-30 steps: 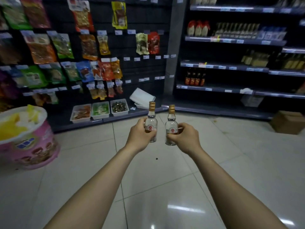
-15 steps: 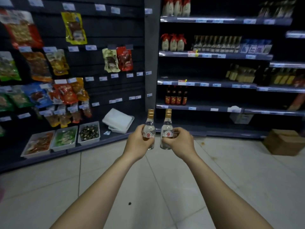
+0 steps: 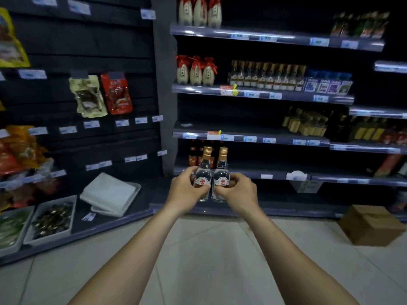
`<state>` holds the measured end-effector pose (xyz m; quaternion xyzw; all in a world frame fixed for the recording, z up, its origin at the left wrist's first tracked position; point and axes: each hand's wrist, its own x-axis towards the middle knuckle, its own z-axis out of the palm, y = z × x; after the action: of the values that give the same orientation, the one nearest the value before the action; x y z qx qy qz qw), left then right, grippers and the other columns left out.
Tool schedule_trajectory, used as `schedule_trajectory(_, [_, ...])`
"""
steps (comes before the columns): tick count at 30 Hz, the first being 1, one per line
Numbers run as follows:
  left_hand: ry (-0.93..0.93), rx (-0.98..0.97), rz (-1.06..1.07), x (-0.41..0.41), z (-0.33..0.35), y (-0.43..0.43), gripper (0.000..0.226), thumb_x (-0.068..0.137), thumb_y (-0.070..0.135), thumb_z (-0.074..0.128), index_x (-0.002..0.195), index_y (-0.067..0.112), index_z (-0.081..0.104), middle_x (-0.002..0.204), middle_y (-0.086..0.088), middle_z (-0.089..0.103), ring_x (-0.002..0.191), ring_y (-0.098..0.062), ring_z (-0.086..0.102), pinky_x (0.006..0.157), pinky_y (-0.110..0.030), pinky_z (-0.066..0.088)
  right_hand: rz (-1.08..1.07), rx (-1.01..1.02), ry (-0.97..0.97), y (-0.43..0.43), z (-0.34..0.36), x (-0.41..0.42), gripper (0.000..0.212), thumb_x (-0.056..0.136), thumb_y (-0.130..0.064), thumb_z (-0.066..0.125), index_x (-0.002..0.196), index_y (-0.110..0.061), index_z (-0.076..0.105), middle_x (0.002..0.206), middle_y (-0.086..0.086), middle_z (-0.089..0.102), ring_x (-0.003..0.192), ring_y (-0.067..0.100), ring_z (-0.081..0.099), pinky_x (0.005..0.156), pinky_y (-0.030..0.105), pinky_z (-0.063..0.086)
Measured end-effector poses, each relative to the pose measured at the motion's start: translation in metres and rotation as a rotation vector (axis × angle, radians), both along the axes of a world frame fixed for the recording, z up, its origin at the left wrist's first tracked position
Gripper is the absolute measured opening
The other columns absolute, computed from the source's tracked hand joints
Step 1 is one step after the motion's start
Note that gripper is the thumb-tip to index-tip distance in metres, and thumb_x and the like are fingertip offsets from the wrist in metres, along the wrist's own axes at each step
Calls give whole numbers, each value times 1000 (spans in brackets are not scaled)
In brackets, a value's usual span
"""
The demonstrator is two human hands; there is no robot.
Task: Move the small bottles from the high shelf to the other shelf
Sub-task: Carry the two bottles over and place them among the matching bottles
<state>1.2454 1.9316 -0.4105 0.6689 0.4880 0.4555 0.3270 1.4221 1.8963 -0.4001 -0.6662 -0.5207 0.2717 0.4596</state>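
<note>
White plastic trays (image 3: 110, 194) lie stacked on the low ledge. The left hand (image 3: 187, 194) curls round the left bottle (image 3: 203, 172), small, clear glass, gold-capped, upright. Just beside it the right hand (image 3: 240, 192) grips the matching right bottle (image 3: 221, 172), in front of the lower shelves. Similar shelf bottles (image 3: 266, 75) line a higher shelf. A brown cardboard box (image 3: 370, 225) sits on glossy tiles.

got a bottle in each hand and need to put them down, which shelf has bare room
The third shelf down is bare from the grey post to the amber bottles. The shelf below it is bare right of the dark bottles. The shelf above is crowded: red-topped jars, a row of small bottles and blue boxes fill it.
</note>
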Motion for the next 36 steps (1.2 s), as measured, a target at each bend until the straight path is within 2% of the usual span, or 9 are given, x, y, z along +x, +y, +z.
schedule_trajectory(3, [-10, -14, -22, 47, 9, 77, 43, 74, 32, 83, 106, 48, 59, 91, 31, 70, 86, 12, 65, 65, -3, 47, -15, 17, -3, 71, 10, 49, 24, 72, -27, 89, 88, -31, 71, 77, -14, 76, 72, -10, 68, 52, 7, 46])
schedule_trajectory(8, [17, -18, -24, 106, 24, 177, 46, 74, 28, 84, 108, 45, 58, 86, 27, 71, 82, 14, 65, 63, -2, 45, -24, 24, -5, 169, 14, 118, 25, 73, -25, 88, 90, -31, 71, 75, -16, 76, 73, -11, 68, 54, 4, 44])
schedule_trajectory(14, [30, -17, 0, 177, 28, 288, 43, 77, 29, 83, 110, 45, 59, 89, 20, 72, 80, 8, 66, 68, -13, 53, -2, 5, -29, 285, 11, 193, 33, 73, -31, 89, 100, -30, 71, 82, -12, 77, 73, -9, 68, 54, 5, 46])
schedule_trajectory(17, [27, -2, 27, 220, 31, 346, 49, 77, 27, 83, 118, 41, 59, 93, 21, 71, 83, 12, 64, 67, -6, 49, 16, 16, -30, 348, 15, 237, 34, 73, -30, 91, 101, -31, 71, 85, -13, 77, 73, -4, 71, 56, 8, 48])
schedule_trajectory(21, [0, 48, 34, 280, 47, 422, 42, 76, 27, 84, 101, 49, 58, 89, 31, 70, 82, 11, 66, 67, -6, 47, 47, 62, -51, 429, 33, 298, 27, 73, -26, 89, 92, -32, 71, 77, -19, 77, 73, -7, 70, 62, 13, 51])
schedule_trajectory(25, [-52, 49, 65, 329, 67, 487, 45, 77, 26, 84, 113, 43, 62, 92, 20, 74, 82, 4, 70, 78, -23, 58, 32, 115, -65, 497, 61, 343, 28, 71, -28, 89, 87, -36, 68, 71, -17, 74, 70, -12, 67, 55, 5, 46])
schedule_trajectory(30, [-99, 53, 88, 357, 88, 551, 50, 77, 35, 83, 121, 44, 60, 103, 19, 71, 89, 6, 69, 79, -22, 57, 52, 193, -67, 565, 86, 367, 34, 73, -27, 91, 81, -41, 62, 75, -17, 72, 71, -16, 65, 55, 3, 45])
schedule_trajectory(34, [-98, 92, 94, 364, 106, 602, 54, 76, 35, 86, 123, 41, 59, 107, 19, 70, 101, 0, 67, 87, -29, 58, 42, 229, -126, 612, 105, 373, 26, 73, -37, 87, 87, -38, 66, 80, -17, 73, 73, -5, 68, 65, 20, 55])
schedule_trajectory(36, [-76, 133, 95, 366, 117, 625, 57, 77, 33, 87, 127, 32, 59, 110, 19, 71, 106, 1, 64, 87, -21, 55, 27, 272, -153, 633, 117, 372, 30, 74, -40, 85, 99, -32, 71, 83, -17, 75, 78, -2, 69, 70, 28, 59])
